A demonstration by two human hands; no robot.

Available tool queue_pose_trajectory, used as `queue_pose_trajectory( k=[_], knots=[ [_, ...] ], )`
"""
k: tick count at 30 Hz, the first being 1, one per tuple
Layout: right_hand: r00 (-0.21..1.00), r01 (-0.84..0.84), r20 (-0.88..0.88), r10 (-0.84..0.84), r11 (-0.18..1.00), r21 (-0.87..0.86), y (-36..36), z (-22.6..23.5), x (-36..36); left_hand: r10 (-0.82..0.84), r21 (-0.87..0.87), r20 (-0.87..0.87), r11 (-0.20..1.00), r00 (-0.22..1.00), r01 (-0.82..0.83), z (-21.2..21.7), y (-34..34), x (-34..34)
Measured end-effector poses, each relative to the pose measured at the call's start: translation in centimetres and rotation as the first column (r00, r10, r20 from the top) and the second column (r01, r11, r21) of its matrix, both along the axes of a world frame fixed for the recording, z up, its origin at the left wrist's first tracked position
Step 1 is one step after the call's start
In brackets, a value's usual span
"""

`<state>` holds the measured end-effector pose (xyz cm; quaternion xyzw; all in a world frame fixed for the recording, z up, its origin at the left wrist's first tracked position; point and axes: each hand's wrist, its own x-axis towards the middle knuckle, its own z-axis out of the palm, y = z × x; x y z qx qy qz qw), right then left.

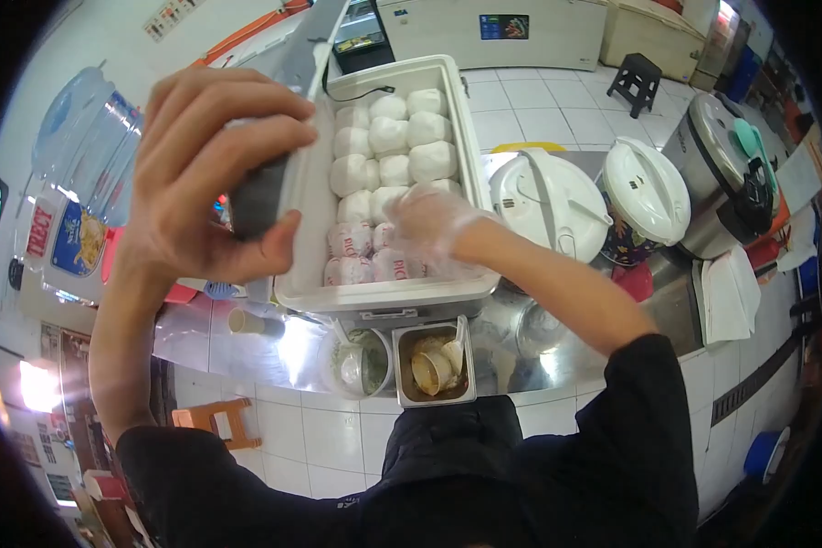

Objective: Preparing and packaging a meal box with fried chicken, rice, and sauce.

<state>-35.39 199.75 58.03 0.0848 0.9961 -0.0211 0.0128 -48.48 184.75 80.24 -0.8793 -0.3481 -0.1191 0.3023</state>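
A white cool box (470, 155) stands open before me, packed with rows of round white paper-wrapped bundles (390, 136). The bundles nearest me carry red print (350, 239). My left hand (215, 173) is raised at the box's left side, fingers and thumb closed around the edge of its grey lid (294, 50), which stands up. My right hand (434, 224), in a clear plastic glove, reaches into the box from the right and rests among the bundles. Its fingertips are blurred and partly hidden, so whether it grips a bundle is unclear.
White-lidded rice pots (550, 205) and a steel cooker (717, 173) stand to the right. Closer to me are a metal tub with a scoop (434, 365) and a round container (361, 365). A large water bottle (87, 146) is at left; stools (637, 82) stand on the floor.
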Motion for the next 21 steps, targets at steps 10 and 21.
queue_pose_trajectory(
  k=[10, 21],
  knots=[
    [0.993, -0.018, -0.092, -0.077, 0.666, -0.745, 0.1, 0.8, 0.8, 0.040, 0.117, 0.139, 0.992, 0.989, -0.056, -0.6, -0.6, -1.8],
    [0.359, -0.071, -0.103, -0.928, 0.083, -0.994, -11.7, -3.5, 26.7, -0.156, 0.019, 0.114, 0.988, 0.981, 0.155, -14.0, 3.4, 6.4]
  ],
)
